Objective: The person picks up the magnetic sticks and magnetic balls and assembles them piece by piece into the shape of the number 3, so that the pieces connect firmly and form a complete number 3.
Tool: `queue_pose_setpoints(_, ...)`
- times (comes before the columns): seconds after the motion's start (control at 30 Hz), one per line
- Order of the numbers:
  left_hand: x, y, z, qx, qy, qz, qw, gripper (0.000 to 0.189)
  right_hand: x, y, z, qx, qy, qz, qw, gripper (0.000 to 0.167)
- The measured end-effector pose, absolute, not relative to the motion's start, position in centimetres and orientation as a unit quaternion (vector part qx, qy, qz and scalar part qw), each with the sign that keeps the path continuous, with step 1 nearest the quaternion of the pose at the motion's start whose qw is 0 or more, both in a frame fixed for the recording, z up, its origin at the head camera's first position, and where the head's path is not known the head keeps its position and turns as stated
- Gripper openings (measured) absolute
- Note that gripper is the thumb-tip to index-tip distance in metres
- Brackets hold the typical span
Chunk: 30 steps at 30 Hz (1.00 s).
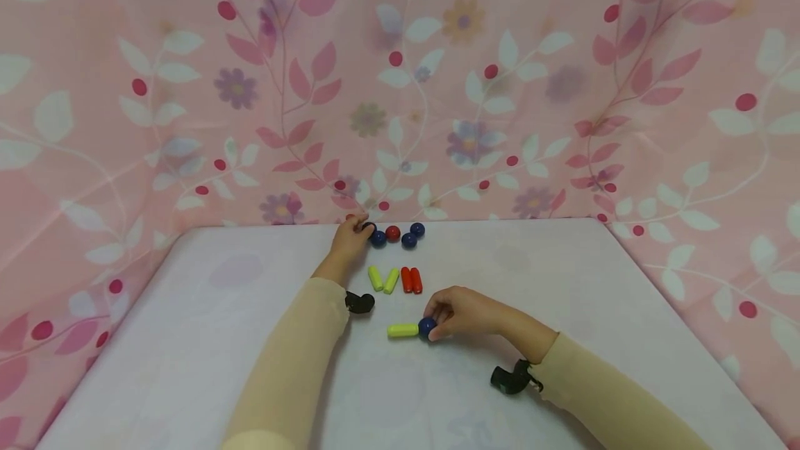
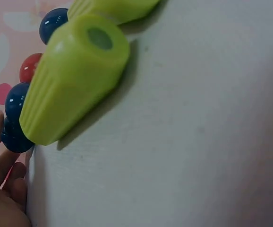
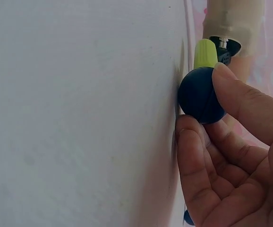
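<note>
At the far edge of the table my left hand (image 1: 351, 238) has its thumb and fingers around a dark blue ball (image 1: 369, 227). In the left wrist view, part of this hand (image 2: 4, 189) shows at the lower left, beside the blue balls. Nearer to me, my right hand (image 1: 465, 312) pinches another blue ball (image 1: 428, 328) between thumb and fingers. That ball sits at the right end of a yellow-green ribbed rod (image 1: 403, 330), which lies sideways. The right wrist view shows the thumb on top of the ball (image 3: 200, 94) and the fingertips beneath it.
Beside the left hand are a blue ball (image 1: 378, 239), a red ball (image 1: 392, 233) and two more blue balls (image 1: 409, 240). Mid-table lie two yellow-green rods (image 1: 391, 281) and two red rods (image 1: 407, 280). A flowered pink cloth (image 1: 400, 89) hangs behind the white table (image 1: 156, 339).
</note>
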<state>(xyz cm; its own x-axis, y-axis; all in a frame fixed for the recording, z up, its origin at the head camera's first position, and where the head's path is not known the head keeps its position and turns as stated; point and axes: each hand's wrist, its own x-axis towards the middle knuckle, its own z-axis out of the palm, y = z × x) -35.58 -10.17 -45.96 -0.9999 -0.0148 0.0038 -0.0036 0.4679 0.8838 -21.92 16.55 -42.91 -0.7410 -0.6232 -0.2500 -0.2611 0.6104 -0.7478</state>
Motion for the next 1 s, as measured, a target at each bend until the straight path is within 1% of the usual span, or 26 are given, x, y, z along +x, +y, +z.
queue_pose_setpoints(0.1,-35.4,-10.1,-45.9,0.007,-0.869,-0.494,-0.008,0.044,-21.9,16.5,-42.9,-0.256,0.861,-0.361,0.253,0.025)
queue_pose_setpoints(0.37,-35.4,-10.0,-46.1,0.012,-0.872,-0.490,-0.007,0.042,-21.9,16.5,-42.9,-0.255,0.862,-0.357,0.255,0.024)
queue_pose_setpoints(0.7,-35.6,-10.9,-46.4,0.021,-0.868,-0.495,0.015,0.042,-22.0,16.4,-43.0,-0.256,0.861,-0.359,0.255,0.026)
queue_pose_setpoints(0.9,-35.8,-11.8,-46.6,-0.007,-0.870,-0.490,0.049,0.041,-22.0,16.4,-43.0,-0.257,0.860,-0.362,0.253,0.026)
queue_pose_setpoints(1.0,-35.5,-12.1,-46.6,-0.018,-0.864,-0.501,0.051,0.042,-22.0,16.5,-43.0,-0.255,0.861,-0.361,0.251,0.026)
